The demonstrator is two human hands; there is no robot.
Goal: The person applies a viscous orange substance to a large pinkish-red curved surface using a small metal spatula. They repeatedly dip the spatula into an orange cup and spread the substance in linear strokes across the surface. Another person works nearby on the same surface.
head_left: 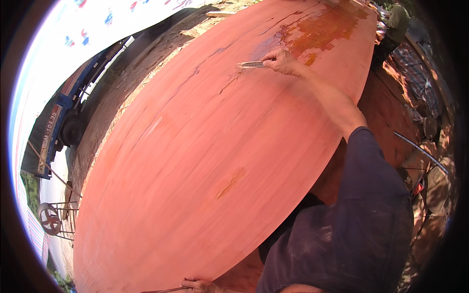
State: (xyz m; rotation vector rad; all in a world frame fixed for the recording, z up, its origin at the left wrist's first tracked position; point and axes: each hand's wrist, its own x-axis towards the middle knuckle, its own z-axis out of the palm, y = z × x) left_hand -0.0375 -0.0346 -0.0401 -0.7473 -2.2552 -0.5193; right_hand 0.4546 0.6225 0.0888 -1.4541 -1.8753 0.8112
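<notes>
Holding flat blade [250, 64] in right hand [281, 62], thin stick [168, 289] in left hand [196, 285] — stroke low, evenly along reddish slab [195, 151].

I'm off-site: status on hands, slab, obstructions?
Right hand gripping scraper. Left hand holding thin strip. Reddish wooden slab: crack near scraper, glossy orange patch beyond. Nothing visible blocking scraper.
</notes>
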